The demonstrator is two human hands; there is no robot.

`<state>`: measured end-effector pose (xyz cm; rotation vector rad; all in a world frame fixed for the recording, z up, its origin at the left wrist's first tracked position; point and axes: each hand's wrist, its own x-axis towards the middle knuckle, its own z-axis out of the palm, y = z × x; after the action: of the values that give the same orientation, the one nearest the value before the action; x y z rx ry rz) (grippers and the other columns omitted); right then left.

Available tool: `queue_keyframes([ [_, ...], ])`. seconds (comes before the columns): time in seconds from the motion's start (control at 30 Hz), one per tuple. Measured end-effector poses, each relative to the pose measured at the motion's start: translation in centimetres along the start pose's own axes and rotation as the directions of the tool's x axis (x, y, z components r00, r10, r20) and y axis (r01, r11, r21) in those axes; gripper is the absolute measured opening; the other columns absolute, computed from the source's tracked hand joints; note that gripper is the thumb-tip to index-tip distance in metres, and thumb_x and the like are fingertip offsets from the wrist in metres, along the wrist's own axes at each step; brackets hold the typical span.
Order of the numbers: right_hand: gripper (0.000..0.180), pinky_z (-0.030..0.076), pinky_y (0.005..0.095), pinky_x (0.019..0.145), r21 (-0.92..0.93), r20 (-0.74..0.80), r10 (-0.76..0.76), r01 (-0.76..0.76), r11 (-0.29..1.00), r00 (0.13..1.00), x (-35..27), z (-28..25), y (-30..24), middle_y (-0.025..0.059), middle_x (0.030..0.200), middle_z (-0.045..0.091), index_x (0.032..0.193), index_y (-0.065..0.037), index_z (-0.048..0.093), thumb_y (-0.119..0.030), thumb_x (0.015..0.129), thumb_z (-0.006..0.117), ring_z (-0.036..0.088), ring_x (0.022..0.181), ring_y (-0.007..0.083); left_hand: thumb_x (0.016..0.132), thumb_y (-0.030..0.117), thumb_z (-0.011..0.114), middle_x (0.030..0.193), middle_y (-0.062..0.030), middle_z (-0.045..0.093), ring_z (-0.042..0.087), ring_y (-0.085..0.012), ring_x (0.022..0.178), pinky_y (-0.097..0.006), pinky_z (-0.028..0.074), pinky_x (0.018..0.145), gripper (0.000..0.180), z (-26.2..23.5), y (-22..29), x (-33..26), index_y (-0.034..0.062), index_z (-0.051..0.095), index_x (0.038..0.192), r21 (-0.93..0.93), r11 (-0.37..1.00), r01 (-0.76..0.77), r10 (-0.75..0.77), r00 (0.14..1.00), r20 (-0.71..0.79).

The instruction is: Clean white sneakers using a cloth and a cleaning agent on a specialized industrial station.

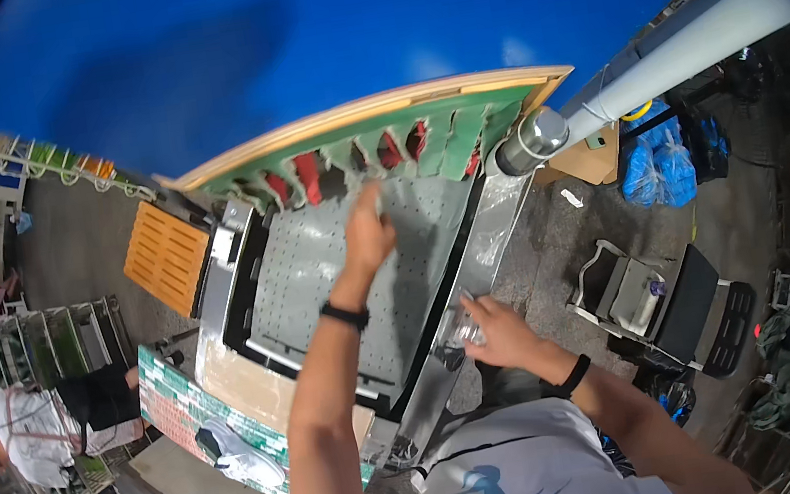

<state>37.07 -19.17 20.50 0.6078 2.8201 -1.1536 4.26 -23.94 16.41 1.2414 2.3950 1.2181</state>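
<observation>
My left hand (368, 236) is raised over a grey perforated plate (317, 268) set in a black-framed machine bed. Its fingers are together and point up toward the plate's far edge; whether they pinch anything is unclear. A black band sits on that wrist. My right hand (495, 329) is lower, by the shiny metal side rail (494, 233), closed around a small clear object (465, 330). Above the plate a hinged frame (378, 123) with a wooden rim and green and red underside stands tilted open.
An orange slatted pallet (167, 259) lies to the left. A thick grey pipe (679, 40) runs at the upper right, above blue bags (659, 171). An open grey and black case (660, 301) sits on the floor at right. Another person (43, 433) works at far left. Green patterned sheets (180, 409) lie in front.
</observation>
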Motion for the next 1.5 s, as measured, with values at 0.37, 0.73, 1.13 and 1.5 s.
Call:
queue_keyframes([
  [0.37,0.093,0.057,0.0512,0.083,0.059,0.054,0.022,-0.025,0.998,0.998,-0.1,-1.4,4.3,0.0215,0.116,0.056,0.158,0.005,0.043,-0.032,0.084,0.086,0.065,0.094,0.0405,0.097,0.058,0.07,0.152,-0.0164,0.066,0.059,-0.0347,0.144,-0.048,0.045,0.119,0.062,4.4,-10.6,15.1,0.0137,0.071,0.141,0.361,0.931,0.045,-0.254,0.791,0.557],
  [0.73,0.1,0.053,0.0476,0.086,-0.124,0.068,-0.07,0.078,0.989,0.995,0.0,1.3,2.5,0.0175,0.114,0.054,0.167,0.006,0.033,-0.036,0.086,0.075,0.063,0.095,0.0347,0.074,0.031,0.099,0.105,-0.0133,0.082,0.079,-0.0366,0.093,-0.047,0.062,0.08,0.051,-2.5,2.3,7.2,0.0117,0.081,0.117,0.216,0.975,-0.054,-0.031,0.929,0.369],
  [1.13,0.102,0.056,0.0506,0.09,-0.197,-0.071,-0.009,-0.005,0.98,0.997,-0.9,3.7,3.4,0.0189,0.119,0.056,0.165,0.002,0.038,-0.029,0.08,0.084,0.063,0.1,0.0403,0.091,0.032,0.093,0.109,-0.0132,0.081,0.077,-0.0184,0.092,-0.033,0.061,0.087,0.054,-8.7,2.3,-9.2,-0.0096,0.075,0.121,-0.467,0.374,0.801,-0.596,0.593,0.541],
  [1.5,0.076,0.056,0.0462,0.101,0.103,-0.156,0.025,-0.009,0.995,0.987,-1.7,4.8,-5.8,0.0217,0.125,0.067,0.155,0.004,0.055,-0.023,0.089,0.08,0.067,0.117,0.041,0.081,0.013,0.097,0.105,-0.0105,0.08,0.073,-0.0182,0.098,-0.033,0.057,0.091,0.055,-25.6,4.8,-34.9,-0.0073,0.073,0.126,-0.114,0.767,0.632,-0.62,0.775,0.123],
])
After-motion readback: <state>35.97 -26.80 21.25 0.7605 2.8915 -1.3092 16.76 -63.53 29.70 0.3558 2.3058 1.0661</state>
